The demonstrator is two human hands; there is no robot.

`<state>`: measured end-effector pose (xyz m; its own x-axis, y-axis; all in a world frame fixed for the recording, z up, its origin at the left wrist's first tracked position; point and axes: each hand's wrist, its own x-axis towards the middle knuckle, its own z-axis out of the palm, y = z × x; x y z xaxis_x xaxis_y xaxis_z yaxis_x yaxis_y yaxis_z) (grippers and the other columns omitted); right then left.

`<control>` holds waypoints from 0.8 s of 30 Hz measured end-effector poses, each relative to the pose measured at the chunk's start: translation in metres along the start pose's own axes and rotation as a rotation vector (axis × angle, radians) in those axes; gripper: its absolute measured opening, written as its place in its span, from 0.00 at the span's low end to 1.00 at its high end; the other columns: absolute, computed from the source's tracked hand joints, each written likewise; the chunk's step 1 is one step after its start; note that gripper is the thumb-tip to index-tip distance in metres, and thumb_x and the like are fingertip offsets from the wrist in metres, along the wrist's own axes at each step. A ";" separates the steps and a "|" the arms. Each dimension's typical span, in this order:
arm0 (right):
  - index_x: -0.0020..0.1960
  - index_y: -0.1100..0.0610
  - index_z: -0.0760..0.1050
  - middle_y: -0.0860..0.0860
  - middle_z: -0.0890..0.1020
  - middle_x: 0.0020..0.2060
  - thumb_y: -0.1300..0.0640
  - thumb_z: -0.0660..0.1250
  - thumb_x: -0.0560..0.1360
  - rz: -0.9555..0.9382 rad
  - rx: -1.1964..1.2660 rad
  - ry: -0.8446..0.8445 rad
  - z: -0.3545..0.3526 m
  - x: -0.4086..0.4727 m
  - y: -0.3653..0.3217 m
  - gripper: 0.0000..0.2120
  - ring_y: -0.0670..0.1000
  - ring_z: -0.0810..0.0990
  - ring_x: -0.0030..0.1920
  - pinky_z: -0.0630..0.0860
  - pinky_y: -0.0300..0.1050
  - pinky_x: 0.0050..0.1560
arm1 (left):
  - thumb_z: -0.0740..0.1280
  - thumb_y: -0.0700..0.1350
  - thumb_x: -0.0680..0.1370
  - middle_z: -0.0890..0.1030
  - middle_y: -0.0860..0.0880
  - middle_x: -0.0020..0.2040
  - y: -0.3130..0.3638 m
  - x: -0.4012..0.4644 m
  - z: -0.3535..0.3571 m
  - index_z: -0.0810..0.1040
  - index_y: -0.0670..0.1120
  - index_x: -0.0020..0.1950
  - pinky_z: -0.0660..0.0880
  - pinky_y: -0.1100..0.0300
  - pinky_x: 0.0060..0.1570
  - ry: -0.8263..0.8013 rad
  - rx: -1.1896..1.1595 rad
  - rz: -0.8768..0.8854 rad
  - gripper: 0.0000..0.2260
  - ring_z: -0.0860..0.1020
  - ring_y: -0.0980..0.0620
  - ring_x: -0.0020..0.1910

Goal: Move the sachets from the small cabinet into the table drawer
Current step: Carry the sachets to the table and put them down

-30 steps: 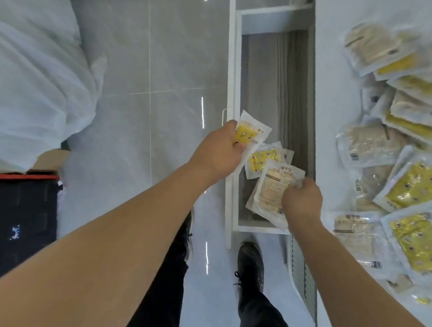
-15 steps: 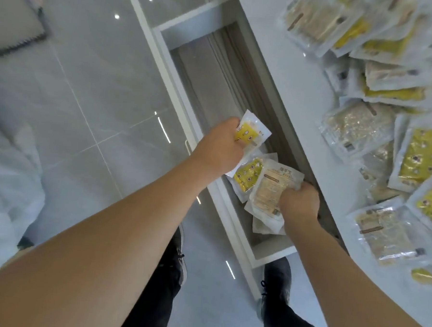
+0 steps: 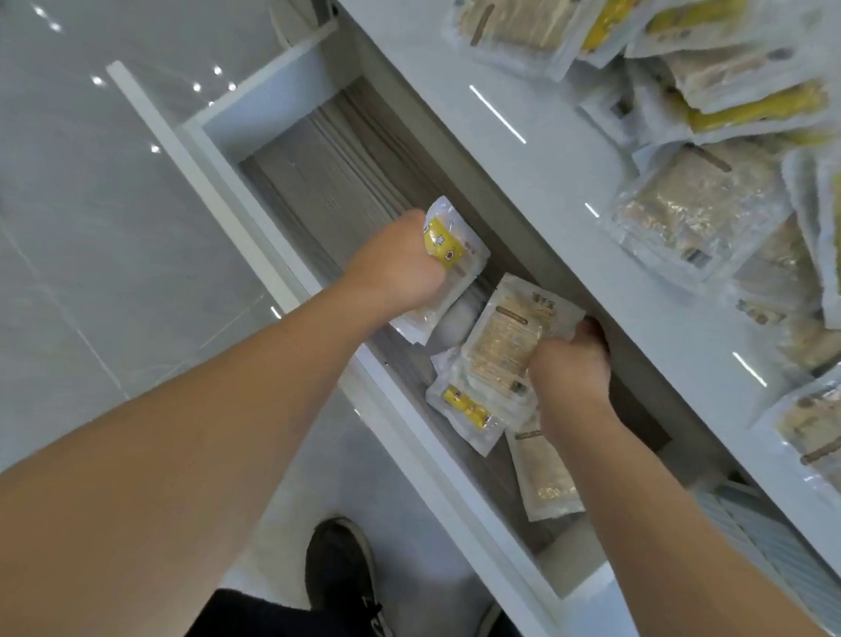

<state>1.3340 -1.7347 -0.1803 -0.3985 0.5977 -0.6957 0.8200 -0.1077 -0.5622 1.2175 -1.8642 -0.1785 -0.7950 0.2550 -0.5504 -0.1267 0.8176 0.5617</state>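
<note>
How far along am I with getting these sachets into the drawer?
Early on. A few sachets already lie in the open drawer. Your left hand grips a yellow sachet and your right hand a beige sachet, both over the drawer. A large pile remains on the tabletop.

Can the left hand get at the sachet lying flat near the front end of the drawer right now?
Probably not as things stand: the left hand already grips a yellow sachet, and the right forearm crosses just above the flat sachet in the drawer.
</note>
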 end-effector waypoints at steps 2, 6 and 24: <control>0.63 0.63 0.68 0.57 0.74 0.45 0.67 0.57 0.77 -0.065 0.011 0.002 0.005 0.006 -0.003 0.15 0.52 0.72 0.35 0.68 0.42 0.33 | 0.61 0.38 0.73 0.74 0.49 0.38 -0.004 0.014 -0.003 0.72 0.44 0.45 0.69 0.56 0.35 0.004 0.046 0.017 0.03 0.75 0.47 0.37; 0.66 0.62 0.67 0.53 0.72 0.46 0.66 0.56 0.78 -0.147 -0.040 0.005 0.015 0.023 -0.004 0.17 0.57 0.77 0.50 0.70 0.43 0.42 | 0.61 0.35 0.72 0.70 0.49 0.34 -0.010 0.036 0.000 0.66 0.45 0.35 0.64 0.61 0.30 0.003 0.128 0.046 0.08 0.72 0.47 0.35; 0.60 0.52 0.65 0.50 0.75 0.57 0.69 0.53 0.77 -0.219 0.018 0.055 0.034 0.036 0.012 0.17 0.53 0.76 0.50 0.72 0.42 0.47 | 0.57 0.34 0.76 0.67 0.46 0.32 0.004 0.046 0.006 0.71 0.39 0.37 0.61 0.61 0.24 -0.116 0.737 0.097 0.09 0.65 0.51 0.28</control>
<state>1.3157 -1.7419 -0.2274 -0.5429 0.6508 -0.5308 0.7088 0.0160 -0.7053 1.1837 -1.8457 -0.2055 -0.7098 0.3626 -0.6039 0.4029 0.9122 0.0741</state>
